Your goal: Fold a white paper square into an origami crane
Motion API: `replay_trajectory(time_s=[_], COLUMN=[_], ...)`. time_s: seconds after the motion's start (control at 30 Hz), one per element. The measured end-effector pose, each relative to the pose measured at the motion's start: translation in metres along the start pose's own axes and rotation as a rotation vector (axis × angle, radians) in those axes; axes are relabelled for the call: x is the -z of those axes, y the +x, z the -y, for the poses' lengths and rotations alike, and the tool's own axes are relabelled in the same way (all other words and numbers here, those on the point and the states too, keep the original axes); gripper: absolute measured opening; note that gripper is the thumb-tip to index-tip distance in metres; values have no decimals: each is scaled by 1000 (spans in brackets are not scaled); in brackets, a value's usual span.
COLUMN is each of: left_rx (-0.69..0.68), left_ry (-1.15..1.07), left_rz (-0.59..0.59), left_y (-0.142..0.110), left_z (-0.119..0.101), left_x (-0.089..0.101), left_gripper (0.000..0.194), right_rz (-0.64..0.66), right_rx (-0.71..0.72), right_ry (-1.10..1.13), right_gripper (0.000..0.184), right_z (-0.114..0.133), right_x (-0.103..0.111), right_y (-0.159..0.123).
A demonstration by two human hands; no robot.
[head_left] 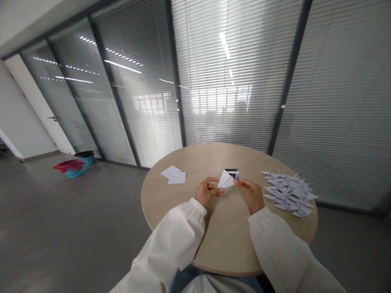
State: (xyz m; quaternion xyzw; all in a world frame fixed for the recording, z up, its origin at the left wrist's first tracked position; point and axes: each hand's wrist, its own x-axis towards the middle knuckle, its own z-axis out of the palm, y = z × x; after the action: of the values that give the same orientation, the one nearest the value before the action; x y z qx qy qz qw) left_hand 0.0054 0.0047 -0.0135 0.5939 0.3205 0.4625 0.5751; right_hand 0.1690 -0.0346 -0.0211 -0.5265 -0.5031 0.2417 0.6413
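Observation:
Between my two hands a piece of white folded paper (225, 180) is held up over the round table (227, 232). My left hand (207, 192) pinches its lower left side, and my right hand (251, 193) grips its right edge with thumb and fingertips. Just behind the paper lies a small dark, printed flat item (232, 171), partly covered; I cannot make out what it is. To the left rest a few loose white paper sheets (176, 177), overlapping. On the right side spreads a group of several folded paper cranes (290, 191) in rows.
A glass partition with blinds (226, 73) stands right behind the table. On the grey floor at the far left are a blue bin with a red liner (71, 167) and another with a black liner (86, 158). A white door (42, 101) stands beyond.

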Motion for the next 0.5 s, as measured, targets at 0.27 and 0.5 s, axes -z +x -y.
replay_trajectory(time_s=[0.27, 0.5], left_rx=[-25, -66], left_ry=[4, 34], left_rz=[-39, -56], left_y=[-1, 0], left_z=[-3, 0], left_x=[1, 3], left_gripper=[40, 37], right_rz=[-70, -33], right_rx=[-31, -52], right_ry=[60, 92], right_gripper=[37, 36], right_z=[1, 1], right_x=[1, -1], right_y=[0, 0])
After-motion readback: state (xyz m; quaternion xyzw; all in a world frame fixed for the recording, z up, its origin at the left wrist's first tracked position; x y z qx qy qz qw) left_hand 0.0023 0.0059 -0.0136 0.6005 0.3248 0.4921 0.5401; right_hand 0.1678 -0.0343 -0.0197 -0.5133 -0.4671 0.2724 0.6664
